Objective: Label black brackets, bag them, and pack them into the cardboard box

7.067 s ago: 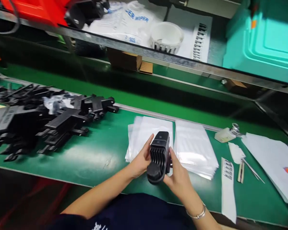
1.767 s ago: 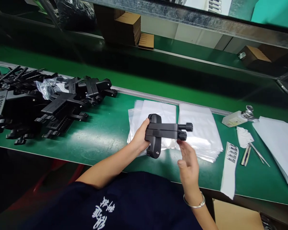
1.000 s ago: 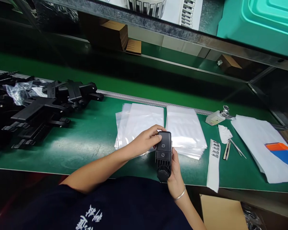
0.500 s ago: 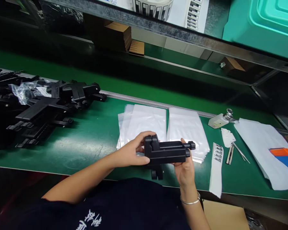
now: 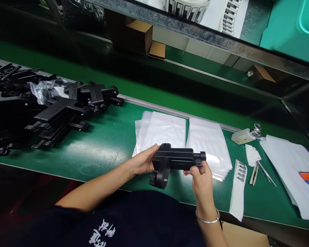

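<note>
A black plastic clamp mount [image 5: 180, 158] is held up over the front of the bench between my two hands. My left hand [image 5: 144, 161] grips its wide left end, the fingers mostly behind it. At the other end, my right hand [image 5: 202, 176] closes its thumb and fingers around the part near the knobs. A short, slightly blurred arm with a round joint [image 5: 161, 179] hangs from the mount's left underside. Behind the mount lie two stacks of clear plastic bags, the left stack [image 5: 167, 128] and the right stack [image 5: 208, 140].
Similar black mounts [image 5: 59, 109] are heaped at the left with a crumpled clear bag [image 5: 45, 91]. To the right lie a label strip [image 5: 238, 192], tweezers [image 5: 266, 173], a pump bottle [image 5: 244, 136] and white sheets [image 5: 290, 164]. A metal shelf edge [image 5: 195, 36] crosses above.
The clamp mount has been turned over in my hands, so its jointed arm now faces me. My right thumb has come round to its near side. The view has shifted slightly left.
</note>
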Demonstrator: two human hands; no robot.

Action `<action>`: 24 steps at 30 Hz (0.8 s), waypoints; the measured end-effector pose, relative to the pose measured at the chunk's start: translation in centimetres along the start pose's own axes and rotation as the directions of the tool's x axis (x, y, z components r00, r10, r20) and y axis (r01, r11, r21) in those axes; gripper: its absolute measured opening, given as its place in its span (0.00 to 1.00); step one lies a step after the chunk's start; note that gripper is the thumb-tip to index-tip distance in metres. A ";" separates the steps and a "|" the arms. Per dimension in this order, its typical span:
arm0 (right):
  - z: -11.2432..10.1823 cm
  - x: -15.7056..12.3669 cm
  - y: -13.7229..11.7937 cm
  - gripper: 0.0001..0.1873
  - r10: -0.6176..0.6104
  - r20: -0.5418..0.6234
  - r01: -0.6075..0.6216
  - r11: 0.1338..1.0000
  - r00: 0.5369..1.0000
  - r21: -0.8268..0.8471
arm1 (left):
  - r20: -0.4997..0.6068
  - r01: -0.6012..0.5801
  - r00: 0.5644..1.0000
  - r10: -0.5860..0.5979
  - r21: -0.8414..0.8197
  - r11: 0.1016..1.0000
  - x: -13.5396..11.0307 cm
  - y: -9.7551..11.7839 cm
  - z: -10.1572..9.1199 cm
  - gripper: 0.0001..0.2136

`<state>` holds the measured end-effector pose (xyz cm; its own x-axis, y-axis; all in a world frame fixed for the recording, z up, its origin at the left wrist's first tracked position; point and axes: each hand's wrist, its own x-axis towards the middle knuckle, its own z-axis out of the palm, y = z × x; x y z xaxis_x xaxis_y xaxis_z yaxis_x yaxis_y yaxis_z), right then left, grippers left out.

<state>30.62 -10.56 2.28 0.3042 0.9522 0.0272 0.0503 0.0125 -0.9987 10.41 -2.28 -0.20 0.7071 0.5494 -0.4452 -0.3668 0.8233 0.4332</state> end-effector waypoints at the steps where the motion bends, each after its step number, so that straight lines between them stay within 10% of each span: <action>1: 0.4 -0.2 -0.5 0.20 -0.066 0.033 0.069 0.992 0.997 -0.104 | -0.023 0.001 1.000 -0.001 0.014 1.000 0.3 0.3 -0.2 0.21; 8: 4.0 -1.1 -2.7 0.17 -0.447 0.329 0.555 0.655 0.832 -0.513 | -0.097 -0.076 0.992 0.080 0.037 0.996 2.3 0.2 -1.1 0.23; 14: 2.8 -1.2 -3.4 0.26 -0.348 0.408 0.527 0.680 0.844 -0.510 | -0.061 -0.053 0.997 0.055 0.042 0.998 2.6 0.0 -0.6 0.22; 17: -4.2 -0.5 -2.7 0.34 -0.174 0.394 0.371 0.779 0.902 -0.506 | -0.062 -0.040 0.997 0.043 0.051 0.998 3.1 0.3 0.0 0.22; 19: -11.4 0.2 -1.1 0.28 -0.140 0.063 0.147 0.753 0.988 -0.641 | -0.075 -0.045 0.996 0.051 0.082 0.996 3.2 0.7 0.4 0.23; 21: -18.7 0.5 1.2 0.26 -0.109 -0.331 -0.205 0.595 0.937 -0.777 | -0.109 -0.062 0.991 0.081 0.169 0.984 3.2 1.1 0.7 0.24; 24: -25.8 0.0 4.3 0.24 0.031 -0.511 -0.461 0.482 0.859 -0.745 | -0.203 -0.153 0.944 0.260 0.428 0.891 3.2 1.5 0.9 0.29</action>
<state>55.43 -18.36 -0.83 0.7492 0.6622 0.0153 0.5931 -0.6603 -0.4607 12.61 0.58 -0.28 0.4497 0.7614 -0.4670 -0.1764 0.5882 0.7892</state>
